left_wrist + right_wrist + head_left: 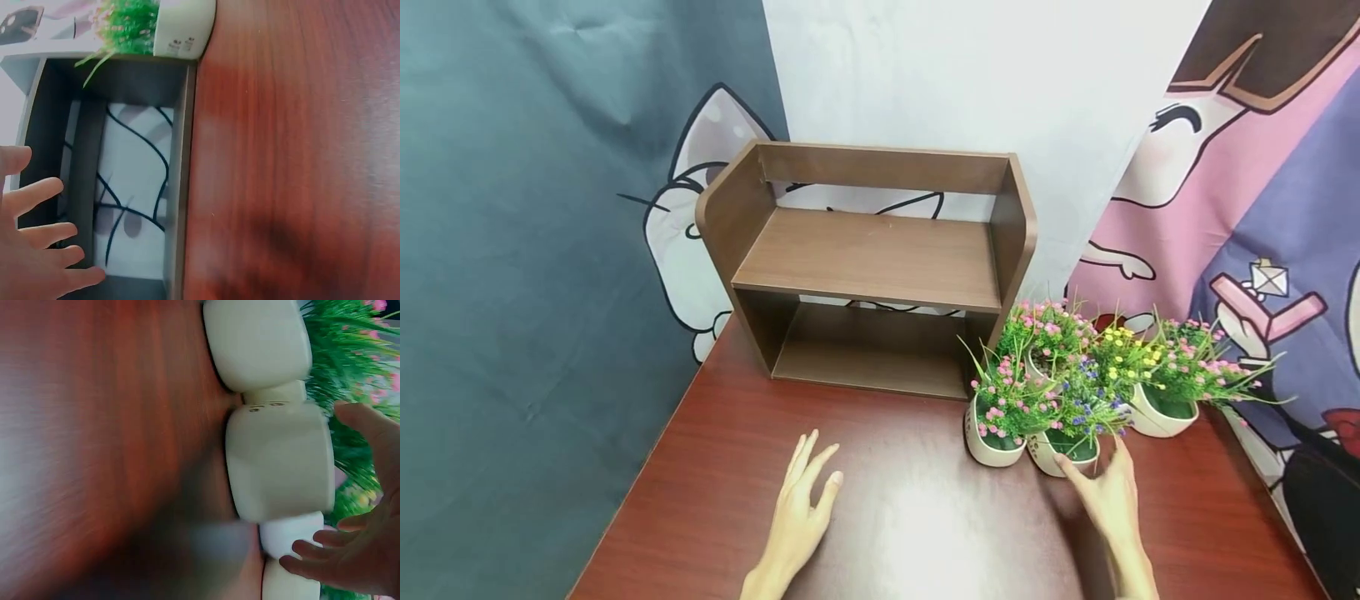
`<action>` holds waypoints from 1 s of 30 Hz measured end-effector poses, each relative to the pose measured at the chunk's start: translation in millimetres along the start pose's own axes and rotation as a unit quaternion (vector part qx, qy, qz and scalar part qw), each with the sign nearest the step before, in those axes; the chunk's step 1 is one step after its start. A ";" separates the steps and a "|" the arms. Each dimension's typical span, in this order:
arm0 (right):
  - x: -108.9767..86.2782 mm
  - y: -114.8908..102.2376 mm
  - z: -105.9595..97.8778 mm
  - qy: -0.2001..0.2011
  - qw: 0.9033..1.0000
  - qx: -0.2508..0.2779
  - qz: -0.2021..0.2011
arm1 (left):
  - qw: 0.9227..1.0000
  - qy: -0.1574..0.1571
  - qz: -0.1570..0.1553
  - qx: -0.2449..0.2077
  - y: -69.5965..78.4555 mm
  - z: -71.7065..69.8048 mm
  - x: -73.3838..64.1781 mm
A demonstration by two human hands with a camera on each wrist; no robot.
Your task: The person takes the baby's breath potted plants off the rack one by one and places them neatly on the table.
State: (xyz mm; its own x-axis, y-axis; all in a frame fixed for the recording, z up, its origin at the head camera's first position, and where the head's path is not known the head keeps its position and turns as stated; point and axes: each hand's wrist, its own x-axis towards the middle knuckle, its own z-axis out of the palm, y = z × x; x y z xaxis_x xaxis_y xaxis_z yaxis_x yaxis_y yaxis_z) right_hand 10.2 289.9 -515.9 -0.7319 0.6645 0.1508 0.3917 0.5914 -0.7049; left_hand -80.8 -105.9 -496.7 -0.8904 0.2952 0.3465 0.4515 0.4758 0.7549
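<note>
In the head view my right hand [1108,496] is at the front white pot [1051,463] of artificial grass with small blue flowers. Its thumb lies near the pot's rim and the fingers spread on the far right side. The right wrist view shows this pot [281,465] upright on the table, the hand's fingers apart and not closed round it. Left of it stands a white pot with pink flowers [1011,408]. Over the table, in front of the brown wooden shelf [867,254], my left hand [797,508] hovers with spread fingers, holding nothing.
Behind the front pots stand more potted plants, one with yellow flowers [1120,354] and a pink-flowered one [1198,367] at the right. They crowd against the two-level shelf's right side. The reddish-brown table [700,500] ends near a printed cloth [1150,242].
</note>
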 end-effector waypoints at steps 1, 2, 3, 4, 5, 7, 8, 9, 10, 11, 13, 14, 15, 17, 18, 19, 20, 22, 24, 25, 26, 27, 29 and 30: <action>6.1 -1.2 2.7 -0.002 1.000 -0.006 -0.003 | 1.000 0.006 -0.006 0.000 -1.5 0.1 -2.8; 10.2 -1.7 4.7 -0.005 1.000 -0.016 -0.003 | 1.000 0.013 -0.010 0.006 -3.3 0.3 -5.6; 12.4 -1.5 6.1 -0.007 1.000 -0.025 -0.001 | 1.000 0.017 -0.011 0.012 -5.5 0.6 -8.1; 13.5 -0.9 7.2 -0.006 1.000 -0.030 0.001 | 1.000 0.020 -0.011 0.019 -7.8 0.9 -10.2; 13.2 -0.5 7.6 -0.005 0.999 -0.035 0.008 | 0.999 0.025 -0.008 0.029 -10.4 1.2 -11.6; 11.2 1.0 7.5 0.008 0.999 -0.036 0.014 | 0.998 0.029 0.003 0.052 -15.3 1.9 -13.3; 9.4 2.1 6.6 0.017 0.999 -0.033 0.017 | 0.997 0.028 0.011 0.065 -17.5 2.4 -13.3; 7.2 3.5 5.5 0.026 0.999 -0.030 0.020 | 0.997 0.026 0.019 0.074 -19.0 2.8 -13.5; 4.5 5.4 4.1 0.035 0.999 -0.027 0.026 | 0.996 0.022 0.026 0.084 -20.4 3.3 -14.2; 0.9 7.6 2.2 0.045 0.998 -0.032 0.036 | 0.995 0.017 0.031 0.093 -21.3 3.7 -15.4; -7.7 13.0 -2.7 0.064 0.996 -0.031 0.051 | 0.994 0.005 0.045 0.104 -21.9 4.6 -18.8; -12.1 16.1 -5.7 0.073 0.995 -0.033 0.060 | 0.993 -0.001 0.049 0.108 -21.8 5.3 -20.4; -16.6 18.7 -8.8 0.080 0.994 -0.039 0.070 | 0.993 -0.009 0.051 0.110 -21.4 6.0 -22.0; -23.4 24.0 -15.2 0.093 0.991 -0.039 0.084 | 0.992 -0.018 0.056 0.112 -21.0 7.7 -23.3; -25.3 25.4 -17.7 0.097 0.991 -0.035 0.086 | 0.991 -0.018 0.061 0.115 -20.8 8.5 -22.7; -25.7 26.4 -19.1 0.102 0.991 -0.032 0.085 | 0.991 -0.020 0.062 0.115 -20.9 9.3 -21.7; -24.9 26.2 -19.8 0.104 0.991 -0.030 0.085 | 0.991 -0.021 0.061 0.115 -21.0 10.0 -20.8; -22.0 24.0 -18.4 0.103 0.991 -0.020 0.077 | 0.991 -0.020 0.062 0.117 -21.7 11.1 -19.8; -19.0 19.3 -14.5 0.100 0.992 -0.017 0.071 | 0.991 -0.022 0.061 0.118 -21.7 11.5 -21.6; -17.9 16.9 -12.0 0.096 0.993 -0.017 0.069 | 0.991 -0.024 0.060 0.116 -21.7 11.7 -23.4; -17.0 14.3 -9.7 0.092 0.993 -0.017 0.067 | 0.991 -0.023 0.059 0.116 -21.7 11.9 -25.4; -16.0 11.7 -7.4 0.086 0.994 -0.018 0.063 | 0.991 -0.020 0.060 0.114 -21.4 12.1 -27.2; -13.1 5.8 -2.2 0.068 0.996 -0.014 0.047 | 0.992 -0.005 0.061 0.110 -21.4 12.1 -29.0; -12.4 2.7 0.2 0.055 0.998 -0.011 0.039 | 0.992 0.004 0.061 0.107 -21.1 11.4 -29.3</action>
State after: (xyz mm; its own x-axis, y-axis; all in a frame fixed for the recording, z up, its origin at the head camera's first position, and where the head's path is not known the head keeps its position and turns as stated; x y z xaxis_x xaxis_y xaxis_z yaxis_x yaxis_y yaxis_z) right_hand 20.2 283.2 -519.7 -0.6335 0.7541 0.1731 0.4571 0.5453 -0.7026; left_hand -63.6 -115.2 -529.1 -0.8286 0.3554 0.4325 0.5569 0.6019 0.5723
